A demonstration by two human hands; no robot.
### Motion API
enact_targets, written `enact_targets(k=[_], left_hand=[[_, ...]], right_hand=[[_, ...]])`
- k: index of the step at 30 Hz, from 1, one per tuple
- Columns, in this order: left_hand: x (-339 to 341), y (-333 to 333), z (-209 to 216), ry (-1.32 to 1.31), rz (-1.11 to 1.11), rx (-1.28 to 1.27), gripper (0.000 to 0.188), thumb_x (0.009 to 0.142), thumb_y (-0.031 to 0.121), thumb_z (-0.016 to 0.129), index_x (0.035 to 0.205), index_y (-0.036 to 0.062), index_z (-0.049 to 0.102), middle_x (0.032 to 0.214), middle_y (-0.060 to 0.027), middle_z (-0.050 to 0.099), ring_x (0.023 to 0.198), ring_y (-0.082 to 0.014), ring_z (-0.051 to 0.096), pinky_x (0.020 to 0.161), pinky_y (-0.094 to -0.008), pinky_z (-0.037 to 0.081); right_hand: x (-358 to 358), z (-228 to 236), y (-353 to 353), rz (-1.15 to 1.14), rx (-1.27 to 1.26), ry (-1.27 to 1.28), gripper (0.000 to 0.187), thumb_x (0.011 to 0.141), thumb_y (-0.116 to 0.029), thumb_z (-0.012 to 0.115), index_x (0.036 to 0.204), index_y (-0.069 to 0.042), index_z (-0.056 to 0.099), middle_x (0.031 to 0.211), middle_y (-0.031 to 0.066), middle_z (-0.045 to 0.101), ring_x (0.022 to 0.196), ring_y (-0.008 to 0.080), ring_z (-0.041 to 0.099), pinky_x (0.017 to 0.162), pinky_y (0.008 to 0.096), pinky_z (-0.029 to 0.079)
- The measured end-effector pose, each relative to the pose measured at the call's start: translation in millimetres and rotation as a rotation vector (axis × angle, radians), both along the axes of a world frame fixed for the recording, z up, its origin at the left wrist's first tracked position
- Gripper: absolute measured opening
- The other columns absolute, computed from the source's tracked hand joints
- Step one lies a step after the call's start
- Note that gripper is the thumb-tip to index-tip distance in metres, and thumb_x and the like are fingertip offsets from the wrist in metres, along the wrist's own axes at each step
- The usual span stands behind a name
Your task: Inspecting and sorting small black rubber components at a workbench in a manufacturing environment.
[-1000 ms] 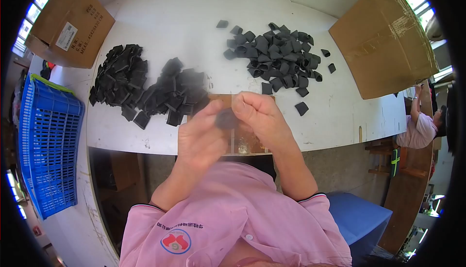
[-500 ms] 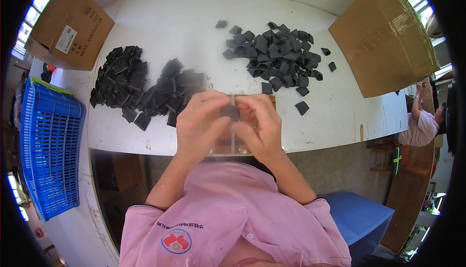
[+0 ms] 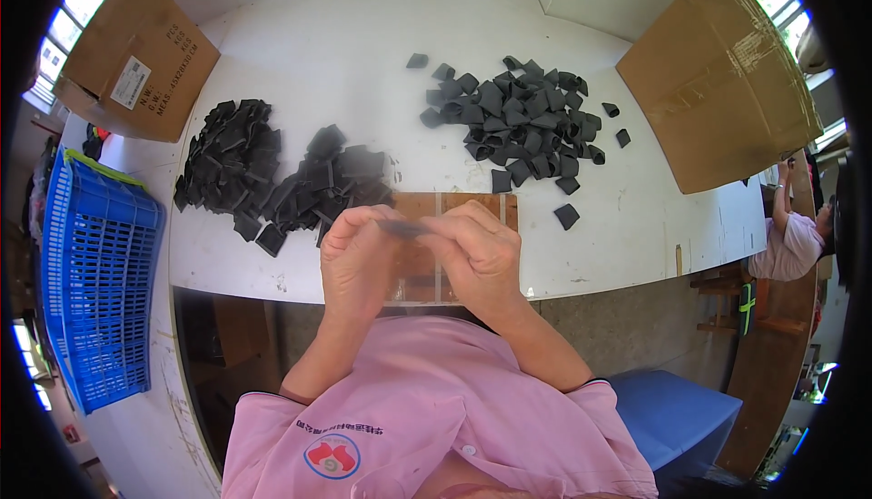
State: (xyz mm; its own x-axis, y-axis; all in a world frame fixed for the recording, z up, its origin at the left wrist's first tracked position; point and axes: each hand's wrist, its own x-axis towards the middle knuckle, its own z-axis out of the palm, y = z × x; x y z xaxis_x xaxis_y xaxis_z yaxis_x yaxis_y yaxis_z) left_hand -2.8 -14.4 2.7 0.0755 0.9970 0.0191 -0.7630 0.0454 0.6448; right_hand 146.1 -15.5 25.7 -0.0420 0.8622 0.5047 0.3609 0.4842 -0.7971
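I pinch a dark piece (image 3: 402,228) between my two hands, above the brown board (image 3: 505,210) at the near side of the white table (image 3: 363,36). My left hand (image 3: 352,258) has its fingertips on one end; my right hand (image 3: 480,249) presses thumb and fingers together on the other. The piece is blurred and partly covered, so I cannot tell whether it is flat, folded or opened out.

As for how far along I am, I judge by the heaps. To the left lie the far-left heap (image 3: 232,154) and, against it, the inner heap (image 3: 322,177), whose pieces mostly look flat; I take these as the ones left to do. Beyond the board and to the right, the right heap (image 3: 522,113) holds pieces that look rounded and hollow, several with an open end showing; I take these as done. A few lie apart from it, among them a near stray (image 3: 566,217). By eye, a good share seems done and plenty remains. The one in my fingers seems midway, belonging to neither side yet.
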Motion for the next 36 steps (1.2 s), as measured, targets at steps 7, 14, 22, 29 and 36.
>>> enact_targets(k=[7, 14, 22, 29, 36], left_hand=[[-1, -5, -6, 0.231, 0.013, 0.067, 0.007, 0.086, 0.008, 0.060, 0.089, 0.0008, 0.059, 0.089, -0.0092, 0.061, 0.088, -0.0188, 0.055, 0.085, -0.0328, 0.042], [-53, 78, -60, 1.067, 0.524, 0.069, 0.012, 0.085, -0.003, 0.051, 0.094, -0.0042, 0.059, 0.088, -0.0040, 0.061, 0.077, -0.0082, 0.054, 0.072, -0.0213, 0.043], [-123, 199, -145, 1.998, 0.392, -0.258, 0.031, 0.077, 0.022, 0.066, 0.096, -0.0015, 0.062, 0.096, -0.0229, 0.062, 0.084, -0.0376, 0.061, 0.074, -0.0427, 0.048], [-101, 148, -103, 1.728, 0.718, 0.395, 0.007, 0.074, 0.004, 0.065, 0.077, 0.0007, 0.060, 0.090, -0.0167, 0.060, 0.078, -0.0327, 0.059, 0.067, -0.0400, 0.047], [-56, 17, -61, 1.459, 0.521, 1.192, 0.031, 0.061, -0.004, 0.071, 0.089, 0.0060, 0.062, 0.098, -0.0139, 0.054, 0.079, -0.0261, 0.055, 0.064, -0.0331, 0.046]], right_hand=[[-1, -17, -2, -0.008, -0.032, -0.021, 0.009, 0.075, 0.004, 0.066, 0.083, 0.000, 0.065, 0.072, 0.0074, 0.059, 0.061, 0.0134, 0.054, 0.052, 0.0246, 0.041], [37, 14, 38, 0.087, -0.410, 0.899, 0.019, 0.093, -0.015, 0.052, 0.098, 0.001, 0.060, 0.073, 0.0026, 0.059, 0.060, 0.0052, 0.049, 0.055, 0.0185, 0.040], [35, -43, -2, 0.065, -0.861, 0.591, 0.024, 0.093, -0.022, 0.053, 0.095, 0.000, 0.063, 0.072, -0.0008, 0.058, 0.059, 0.0037, 0.047, 0.053, 0.0172, 0.037], [17, -34, -15, 0.214, -1.008, 0.392, 0.020, 0.092, -0.017, 0.053, 0.093, 0.000, 0.064, 0.070, 0.0008, 0.059, 0.061, 0.0051, 0.051, 0.056, 0.0187, 0.042], [-14, -45, -18, 0.455, -1.257, 1.106, 0.027, 0.093, -0.025, 0.055, 0.099, 0.000, 0.060, 0.084, 0.0038, 0.061, 0.072, 0.0090, 0.056, 0.060, 0.0219, 0.045]])
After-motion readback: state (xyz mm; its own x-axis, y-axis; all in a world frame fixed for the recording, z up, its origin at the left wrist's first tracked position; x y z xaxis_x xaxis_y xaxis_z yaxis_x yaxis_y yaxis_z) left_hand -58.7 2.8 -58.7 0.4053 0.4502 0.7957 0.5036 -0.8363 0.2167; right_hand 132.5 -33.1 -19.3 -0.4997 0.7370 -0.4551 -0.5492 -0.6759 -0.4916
